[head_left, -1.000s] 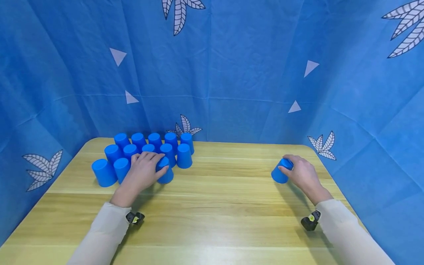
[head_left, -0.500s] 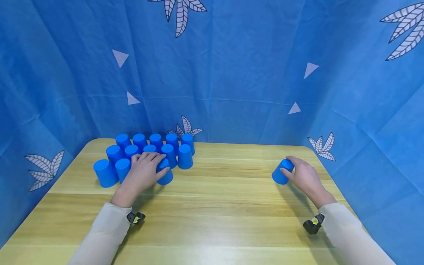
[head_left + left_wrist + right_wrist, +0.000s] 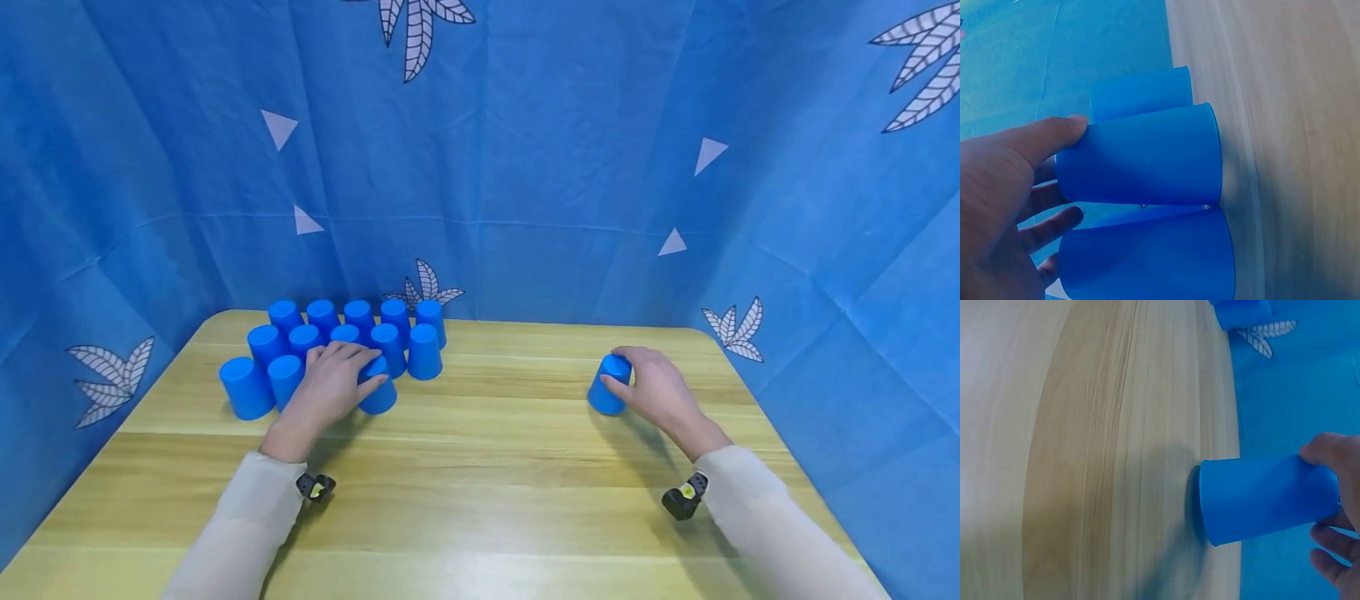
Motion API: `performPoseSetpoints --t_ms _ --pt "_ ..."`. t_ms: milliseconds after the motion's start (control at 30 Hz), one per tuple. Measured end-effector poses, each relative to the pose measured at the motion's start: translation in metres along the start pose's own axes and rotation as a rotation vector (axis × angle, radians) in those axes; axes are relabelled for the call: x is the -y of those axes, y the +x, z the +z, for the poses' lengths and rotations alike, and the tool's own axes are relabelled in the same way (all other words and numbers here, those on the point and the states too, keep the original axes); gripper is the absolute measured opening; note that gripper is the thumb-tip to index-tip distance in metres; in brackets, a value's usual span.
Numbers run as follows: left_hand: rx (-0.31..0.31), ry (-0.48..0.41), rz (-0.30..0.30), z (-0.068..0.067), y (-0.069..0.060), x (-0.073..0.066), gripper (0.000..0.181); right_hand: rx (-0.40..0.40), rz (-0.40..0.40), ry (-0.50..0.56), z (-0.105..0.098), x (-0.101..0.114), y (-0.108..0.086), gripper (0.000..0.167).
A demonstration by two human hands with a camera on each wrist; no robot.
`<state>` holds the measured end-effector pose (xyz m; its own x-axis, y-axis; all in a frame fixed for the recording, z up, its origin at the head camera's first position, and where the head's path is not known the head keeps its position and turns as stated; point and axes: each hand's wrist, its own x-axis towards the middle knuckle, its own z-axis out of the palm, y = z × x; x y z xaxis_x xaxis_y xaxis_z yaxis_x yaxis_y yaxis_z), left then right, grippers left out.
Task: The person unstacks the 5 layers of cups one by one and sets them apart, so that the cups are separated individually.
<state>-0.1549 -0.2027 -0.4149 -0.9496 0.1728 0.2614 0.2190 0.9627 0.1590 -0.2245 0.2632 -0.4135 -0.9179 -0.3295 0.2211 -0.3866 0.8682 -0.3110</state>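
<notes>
At the right end of the front row, my left hand (image 3: 332,385) grips an upside-down blue cup (image 3: 379,392) near its narrow top. The left wrist view shows the thumb on one side of this cup (image 3: 1141,159), its rim at the table. Over on the right, my right hand (image 3: 656,389) pinches another upside-down blue cup (image 3: 606,395) by its upper end. In the right wrist view, a dark shadow borders the rim of that cup (image 3: 1260,500), which is at or just above the wood. Some fingers of both hands are hidden behind the cups.
Several more blue cups (image 3: 247,390) stand upside down in rows at the left back of the wooden table (image 3: 480,467). A blue patterned cloth (image 3: 570,167) hangs behind the table and along both sides. Each wrist wears a small black camera (image 3: 684,497).
My right hand has moved left with its cup, toward the middle of the table. The left hand stays on its cup. The head view has shifted slightly.
</notes>
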Motion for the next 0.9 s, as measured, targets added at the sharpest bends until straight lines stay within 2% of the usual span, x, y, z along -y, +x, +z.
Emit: performPoseSetpoints --t_ms 367,733,900 --pt "0.039 0.015 0.021 -0.004 0.006 0.000 0.054 0.019 -0.090 0.035 0.011 0.036 0.014 0.053" --pt "0.031 0.018 0.061 -0.004 0.005 0.005 0.055 0.035 -0.156 0.071 0.029 0.075 0.026 0.050" --pt "0.042 0.017 0.061 -0.004 0.006 0.006 0.055 0.036 -0.186 0.076 0.037 0.092 0.033 0.050"
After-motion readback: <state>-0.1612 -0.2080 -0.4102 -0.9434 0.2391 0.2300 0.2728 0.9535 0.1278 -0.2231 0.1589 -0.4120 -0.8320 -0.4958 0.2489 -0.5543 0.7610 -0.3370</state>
